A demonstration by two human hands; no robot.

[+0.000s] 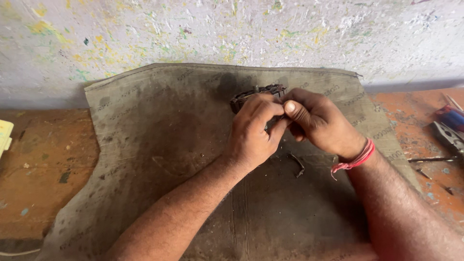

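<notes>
A dark round metal part [257, 93] is gripped by both hands, the left hand [252, 134] steadying it while the right hand [316, 121] pinches its edge. It sits over a stained cloth [154, 145] that shields the table [38, 164].

A small repair workshop, by every sign; the wall [232, 29] is rough plaster flecked with yellow and green paint; the work surface [43, 164] is worn orange, chipped and stained; a grimy, oil-darkened canvas cloth [159, 135] serves as a work mat; pliers [449, 135] and other hand tools lie at the right edge; small metal scraps [297, 164] sit on the cloth.
</notes>
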